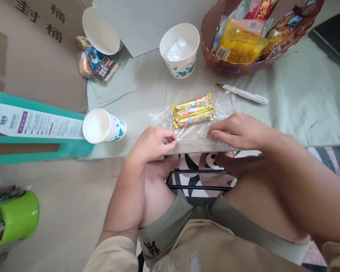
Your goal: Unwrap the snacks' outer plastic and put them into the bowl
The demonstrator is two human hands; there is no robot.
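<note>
Yellow snack packets (194, 110): lying on the clear plastic (188, 133).
Left hand (154, 142): at the plastic's near-left edge, fingers curled together — grip unclear.
Right hand (238, 130): at its near-right side, fingers together — grip unclear.

Characters "封", "桶" and "桶" on cardboard box (39, 56) at 10 o'clock, "COCOA" on dark packet (107, 70) at 10 o'clock, interlocked "NY" on shorts (166, 226) at 6 o'clock, label (34, 120) print at 9 o'clock too small to read, barcode on yellow packet (239, 42) at 1 o'clock
</note>
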